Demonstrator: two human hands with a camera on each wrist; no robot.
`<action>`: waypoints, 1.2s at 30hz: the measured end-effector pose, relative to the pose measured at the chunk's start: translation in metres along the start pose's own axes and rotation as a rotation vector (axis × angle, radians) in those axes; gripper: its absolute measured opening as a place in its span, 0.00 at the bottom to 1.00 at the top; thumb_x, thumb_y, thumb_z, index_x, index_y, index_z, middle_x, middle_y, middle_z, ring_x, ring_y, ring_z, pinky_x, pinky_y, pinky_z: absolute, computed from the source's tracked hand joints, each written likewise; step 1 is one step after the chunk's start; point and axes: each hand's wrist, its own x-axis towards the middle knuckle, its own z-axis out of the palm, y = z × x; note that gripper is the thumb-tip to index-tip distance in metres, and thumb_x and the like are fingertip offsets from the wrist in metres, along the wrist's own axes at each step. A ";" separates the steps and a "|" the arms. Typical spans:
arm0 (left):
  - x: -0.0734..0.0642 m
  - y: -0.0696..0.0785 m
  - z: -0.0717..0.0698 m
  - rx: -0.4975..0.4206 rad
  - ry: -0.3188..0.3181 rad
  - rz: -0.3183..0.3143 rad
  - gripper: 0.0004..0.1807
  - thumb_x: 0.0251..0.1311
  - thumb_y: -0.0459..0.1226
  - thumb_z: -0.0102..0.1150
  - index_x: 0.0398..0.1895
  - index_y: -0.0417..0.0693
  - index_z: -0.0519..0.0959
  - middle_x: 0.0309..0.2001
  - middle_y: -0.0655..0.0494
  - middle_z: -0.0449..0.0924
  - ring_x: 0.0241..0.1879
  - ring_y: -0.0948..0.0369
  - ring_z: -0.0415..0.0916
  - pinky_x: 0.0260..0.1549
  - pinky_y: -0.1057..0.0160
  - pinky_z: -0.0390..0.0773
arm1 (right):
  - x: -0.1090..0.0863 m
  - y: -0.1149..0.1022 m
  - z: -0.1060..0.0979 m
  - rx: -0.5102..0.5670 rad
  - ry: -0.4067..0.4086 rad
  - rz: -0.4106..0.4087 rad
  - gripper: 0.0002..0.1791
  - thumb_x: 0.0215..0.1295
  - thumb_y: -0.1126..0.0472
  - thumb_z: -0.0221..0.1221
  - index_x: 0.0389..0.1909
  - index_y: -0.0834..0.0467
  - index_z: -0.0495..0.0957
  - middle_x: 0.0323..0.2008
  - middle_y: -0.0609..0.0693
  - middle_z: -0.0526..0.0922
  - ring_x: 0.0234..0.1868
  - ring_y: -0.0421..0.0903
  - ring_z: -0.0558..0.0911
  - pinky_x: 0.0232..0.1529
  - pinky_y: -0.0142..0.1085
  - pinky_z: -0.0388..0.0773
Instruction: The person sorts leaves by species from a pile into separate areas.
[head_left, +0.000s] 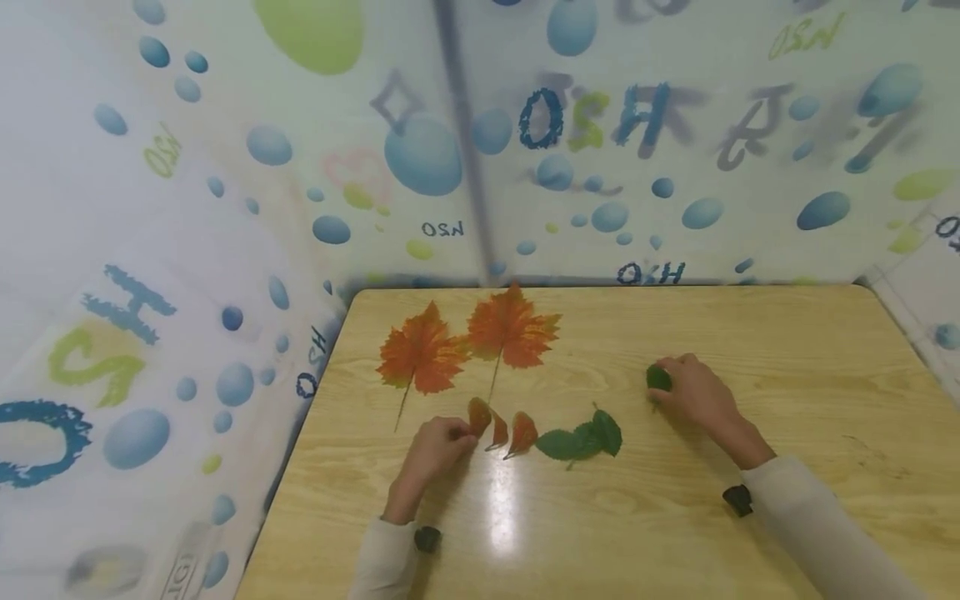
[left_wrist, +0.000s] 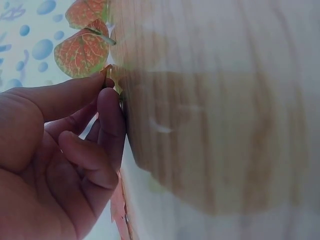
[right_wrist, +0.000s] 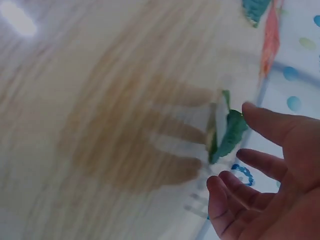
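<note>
While I am observing the left hand [head_left: 435, 450] from my remote station, its thumb and index finger are pinching a small reddish leaf [head_left: 479, 414] near its lower end, at the surface of the wooden table [head_left: 600, 533]. Two similar leaves, a narrow reddish leaf [head_left: 499, 429] and a broader reddish leaf [head_left: 524, 431], are lying just to the right of it.

On the opposite side, I am recording the right hand [head_left: 701, 396] beside a single green leaf [head_left: 658, 377]. In the right wrist view its thumb and fingers are standing apart, and the leaf is sitting tilted on the table close to the thumb tip; I am unable to tell whether the two are touching.

Between the hands, a green leaf cluster [head_left: 607, 431] is lying overlapped. Behind the left hand, I am noting a left orange maple leaf [head_left: 420, 350] and a right orange maple leaf [head_left: 512, 325] lying edge to edge, stems pointing toward the person. Pale sleeves [head_left: 817, 517] are covering both forearms.
</note>
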 end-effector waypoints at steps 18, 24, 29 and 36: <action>0.000 0.001 -0.001 -0.004 -0.005 0.001 0.04 0.58 0.34 0.66 0.33 0.43 0.86 0.33 0.54 0.86 0.33 0.61 0.76 0.34 0.60 0.76 | -0.013 0.027 -0.008 0.065 -0.044 0.039 0.30 0.64 0.56 0.65 0.60 0.71 0.71 0.58 0.76 0.68 0.55 0.74 0.71 0.47 0.63 0.73; 0.001 0.000 -0.001 0.002 0.003 0.002 0.03 0.58 0.34 0.67 0.33 0.43 0.86 0.34 0.53 0.86 0.34 0.61 0.77 0.35 0.60 0.76 | -0.013 0.029 -0.011 0.067 -0.013 -0.011 0.29 0.63 0.57 0.66 0.59 0.71 0.73 0.58 0.77 0.68 0.56 0.75 0.70 0.49 0.63 0.73; 0.001 -0.001 -0.001 0.002 0.000 0.008 0.04 0.58 0.34 0.66 0.34 0.43 0.86 0.34 0.53 0.86 0.34 0.60 0.77 0.35 0.59 0.77 | -0.006 0.015 -0.011 0.089 0.038 -0.163 0.23 0.62 0.63 0.66 0.56 0.68 0.77 0.55 0.72 0.72 0.55 0.70 0.72 0.52 0.62 0.72; 0.001 -0.002 0.000 0.003 -0.003 0.004 0.04 0.58 0.35 0.66 0.33 0.43 0.86 0.34 0.53 0.86 0.34 0.61 0.77 0.35 0.59 0.77 | 0.009 -0.015 0.007 0.181 -0.134 -0.467 0.18 0.63 0.66 0.65 0.54 0.62 0.80 0.51 0.60 0.78 0.51 0.59 0.78 0.48 0.51 0.78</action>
